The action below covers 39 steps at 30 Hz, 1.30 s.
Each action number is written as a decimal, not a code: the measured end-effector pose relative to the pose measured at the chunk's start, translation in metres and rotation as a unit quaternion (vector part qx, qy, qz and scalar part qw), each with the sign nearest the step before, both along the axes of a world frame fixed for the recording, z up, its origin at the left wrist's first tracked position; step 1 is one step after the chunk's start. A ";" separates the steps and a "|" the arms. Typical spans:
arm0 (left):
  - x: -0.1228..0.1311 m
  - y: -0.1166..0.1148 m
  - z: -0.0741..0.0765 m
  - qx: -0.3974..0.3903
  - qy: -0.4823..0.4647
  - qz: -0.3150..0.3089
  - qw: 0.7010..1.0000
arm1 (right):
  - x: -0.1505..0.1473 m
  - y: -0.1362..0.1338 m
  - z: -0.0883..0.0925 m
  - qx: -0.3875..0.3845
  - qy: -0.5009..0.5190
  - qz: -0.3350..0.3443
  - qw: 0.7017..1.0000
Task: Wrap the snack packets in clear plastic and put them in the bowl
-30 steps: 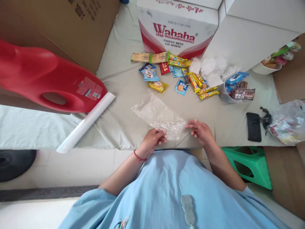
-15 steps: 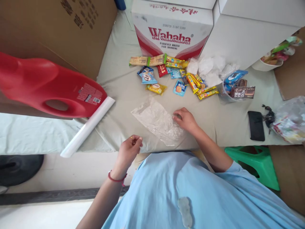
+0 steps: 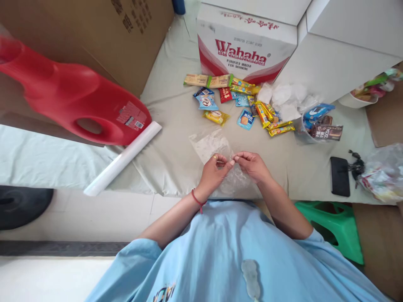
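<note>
A clear plastic bag (image 3: pixel 209 145) lies crumpled on the cloth-covered surface (image 3: pixel 176 126) in front of me. My left hand (image 3: pixel 214 173) and my right hand (image 3: pixel 251 165) meet over its near end, fingertips pinched together on the bag's edge. Both hands are closed on the plastic. A ring shows on my left hand and a red string circles that wrist. Beyond the bag lie several small wrapped snacks (image 3: pixel 245 102) in yellow, blue and red packets.
A red plastic jug (image 3: pixel 72 100) lies on its side at left beside a white roll (image 3: pixel 122 158). A Wahaha carton (image 3: pixel 244 52), a cardboard box (image 3: pixel 103 37), white boxes (image 3: pixel 340 46), crumpled clear plastic (image 3: pixel 283 96), a cup of snacks (image 3: pixel 315 121), a black phone (image 3: pixel 340 176) and a green stool (image 3: pixel 333 226) surround the area.
My left hand came back up from the table's near edge to the bag. My right hand slid to the bag's near end, and both now pinch its edge together.
</note>
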<state>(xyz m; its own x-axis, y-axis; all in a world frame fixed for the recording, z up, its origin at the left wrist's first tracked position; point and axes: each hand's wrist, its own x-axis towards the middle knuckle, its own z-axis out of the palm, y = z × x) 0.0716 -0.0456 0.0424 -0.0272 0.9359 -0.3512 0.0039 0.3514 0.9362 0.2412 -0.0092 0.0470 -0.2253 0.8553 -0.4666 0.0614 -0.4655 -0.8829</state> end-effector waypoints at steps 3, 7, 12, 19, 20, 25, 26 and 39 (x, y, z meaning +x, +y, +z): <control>0.005 0.004 -0.001 0.047 0.026 0.001 0.999 | -0.004 -0.009 0.001 0.056 -0.022 -0.004 0.998; 0.002 0.002 -0.006 0.043 -0.039 0.038 0.998 | -0.005 -0.012 0.000 0.100 -0.021 0.001 0.995; -0.023 0.002 -0.015 -0.058 -0.230 0.158 0.959 | 0.011 -0.007 -0.003 0.020 -0.001 -0.087 0.996; -0.083 0.005 -0.026 -0.071 -0.203 0.203 0.955 | 0.055 -0.008 -0.017 -0.008 -0.024 -0.154 0.988; -0.088 0.004 -0.026 -0.070 -0.186 0.198 0.960 | 0.063 -0.009 -0.020 -0.003 -0.044 -0.151 0.988; -0.097 -0.002 -0.029 -0.063 -0.068 0.170 0.981 | 0.096 -0.007 -0.025 0.132 -0.244 -0.026 0.960; -0.096 -0.003 -0.029 -0.048 -0.021 0.159 0.986 | 0.099 -0.007 -0.022 0.185 -0.285 0.012 0.940; -0.096 0.000 -0.047 0.255 0.427 -0.051 0.866 | 0.064 0.015 0.005 0.476 -0.383 0.063 0.789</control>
